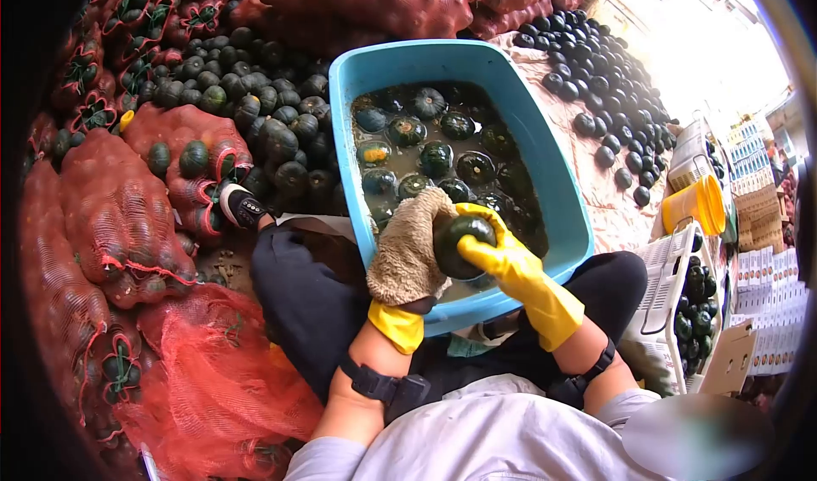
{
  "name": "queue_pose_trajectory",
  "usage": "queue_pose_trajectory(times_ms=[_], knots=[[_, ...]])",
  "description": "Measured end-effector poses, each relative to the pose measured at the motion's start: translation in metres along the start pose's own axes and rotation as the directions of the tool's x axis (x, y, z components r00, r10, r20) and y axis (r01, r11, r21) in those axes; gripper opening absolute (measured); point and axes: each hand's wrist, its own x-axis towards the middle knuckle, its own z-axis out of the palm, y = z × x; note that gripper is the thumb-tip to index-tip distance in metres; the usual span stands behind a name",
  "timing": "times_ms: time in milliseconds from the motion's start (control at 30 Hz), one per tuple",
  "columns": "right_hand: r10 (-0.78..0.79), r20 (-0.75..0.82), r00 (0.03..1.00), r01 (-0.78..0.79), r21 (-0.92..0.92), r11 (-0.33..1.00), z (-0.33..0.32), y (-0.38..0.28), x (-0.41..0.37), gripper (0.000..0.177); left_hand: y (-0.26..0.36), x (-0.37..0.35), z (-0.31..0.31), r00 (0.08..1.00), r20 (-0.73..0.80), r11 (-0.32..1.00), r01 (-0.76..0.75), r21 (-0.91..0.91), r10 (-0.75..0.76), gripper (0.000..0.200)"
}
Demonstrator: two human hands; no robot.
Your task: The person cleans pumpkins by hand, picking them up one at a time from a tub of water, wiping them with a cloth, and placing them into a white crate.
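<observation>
Both my hands hold a dark green pumpkin [460, 246] over the near end of a blue plastic tub [579, 236]. My right hand [508, 258], in a yellow rubber glove, curls around the pumpkin with the thumb on top. A fuzzy brown cloth mitt [400, 256] covers my left hand [412, 241] over another yellow glove and presses against the pumpkin's left side; its fingers are hidden. Inside the tub, several green pumpkins [437, 159] float in murky water [412, 153]. One of them has an orange patch [374, 152].
Red mesh sacks [128, 209] of pumpkins crowd the left and back. Loose pumpkins [281, 141] are heaped left of the tub, others [600, 81] spread on a sheet at right. White crates [659, 302], a yellow bucket [694, 206] and cartons [770, 294] stand right.
</observation>
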Motion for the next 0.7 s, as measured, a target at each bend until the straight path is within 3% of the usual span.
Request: queue_pose_trajectory(times_ms=[33, 67, 100, 133, 167, 200, 233, 300, 333, 367, 433, 500, 567, 600, 633, 700], knots=[[0.062, -0.015, 0.998, -0.052, 0.385, 0.921, 0.011, 0.005, 0.004, 0.072, 0.000, -0.001, 0.004, 0.999, -0.044, 0.999, 0.030, -0.029, -0.031, 0.043], [0.183, -0.154, 0.971, -0.092, 0.467, 0.880, 0.020, 0.003, 0.002, 0.066, -0.002, -0.005, 0.010, 0.997, -0.074, 1.000, -0.012, 0.015, 0.013, 0.044], [-0.190, -0.216, 0.958, 0.199, 0.024, 0.980, 0.010, 0.042, 0.016, 0.067, -0.006, -0.002, 0.018, 0.994, -0.107, 1.000, -0.021, 0.006, 0.022, 0.044], [-0.535, -0.246, 0.808, 0.396, -0.446, 0.803, 0.000, 0.079, 0.029, 0.069, -0.012, -0.001, 0.027, 0.990, -0.140, 1.000, -0.028, -0.004, 0.027, 0.043], [-0.208, -0.377, 0.902, 0.267, 0.111, 0.957, 0.016, 0.062, 0.034, 0.073, -0.019, -0.003, 0.036, 0.985, -0.167, 0.999, -0.033, -0.013, 0.030, 0.043], [-0.250, -0.288, 0.924, 0.258, -0.009, 0.966, 0.006, 0.069, 0.037, 0.081, -0.024, -0.006, 0.041, 0.982, -0.185, 0.999, -0.036, -0.022, 0.031, 0.043], [-0.347, -0.277, 0.896, 0.119, -0.604, 0.788, 0.007, 0.047, 0.022, 0.083, -0.018, -0.005, 0.036, 0.987, -0.160, 0.999, -0.035, 0.004, 0.035, 0.042], [-0.608, -0.026, 0.794, 0.477, -0.594, 0.648, 0.003, 0.045, 0.015, 0.081, 0.002, -0.001, 0.014, 0.998, -0.059, 0.996, -0.032, 0.088, 0.037, 0.039], [-0.591, -0.014, 0.807, 0.511, -0.486, 0.709, 0.005, 0.030, 0.008, 0.081, -0.010, 0.005, 0.012, 0.998, -0.036, 0.997, -0.053, -0.049, 0.051, 0.039], [-0.410, -0.091, 0.908, 0.363, -0.317, 0.876, 0.008, 0.019, 0.002, 0.077, -0.008, 0.002, 0.015, 0.998, -0.063, 0.999, -0.014, -0.045, 0.011, 0.041], [-0.314, -0.156, 0.936, 0.309, -0.061, 0.949, 0.009, 0.021, 0.016, 0.072, -0.004, -0.003, 0.016, 0.991, -0.119, 0.998, 0.060, -0.027, -0.063, 0.045], [-0.306, -0.312, 0.900, 0.178, -0.379, 0.908, 0.011, 0.027, 0.030, 0.067, -0.006, -0.006, 0.031, 0.976, -0.197, 0.995, 0.095, -0.026, -0.098, 0.042], [-0.598, -0.385, 0.703, 0.292, -0.611, 0.736, -0.003, 0.067, 0.054, 0.067, -0.010, -0.008, 0.042, 0.970, -0.219, 0.994, 0.096, -0.048, -0.104, 0.038], [-0.667, -0.345, 0.660, 0.374, -0.619, 0.691, 0.002, 0.063, 0.050, 0.064, -0.013, -0.008, 0.046, 0.972, -0.214, 0.994, 0.092, -0.057, -0.102, 0.037], [-0.786, -0.156, 0.598, 0.402, -0.790, 0.463, 0.012, 0.053, 0.039, 0.060, -0.015, -0.008, 0.048, 0.974, -0.204, 0.994, 0.088, -0.065, -0.100, 0.035], [-0.737, -0.166, 0.655, 0.311, -0.830, 0.463, 0.011, 0.053, 0.031, 0.055, -0.026, -0.009, 0.052, 0.983, -0.159, 0.994, 0.085, -0.075, -0.096, 0.032]])
